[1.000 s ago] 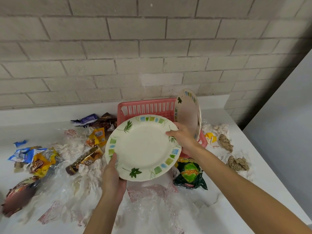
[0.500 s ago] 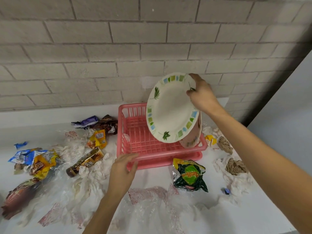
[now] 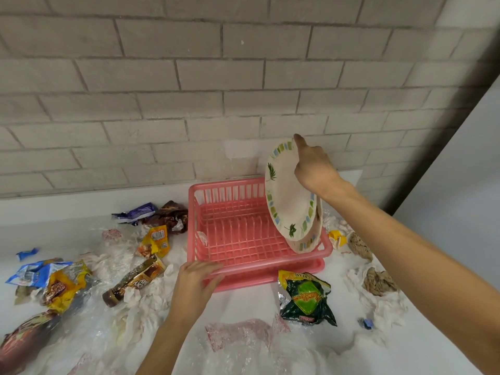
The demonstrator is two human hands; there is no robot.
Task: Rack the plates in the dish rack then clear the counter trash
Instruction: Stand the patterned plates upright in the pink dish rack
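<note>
Pink rack [image 3: 230,192], right hand [image 3: 313,169] holding plate [image 3: 286,196]

Plates [image 3: 286,196] stand rightmost in the dish rack [image 3: 230,191], wrappers [image 3: 153,240] to its left.

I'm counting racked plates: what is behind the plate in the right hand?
A second plate with the same patterned rim stands in the pink dish rack right behind the held plate; only its lower edge shows. The rest is covered.
</note>
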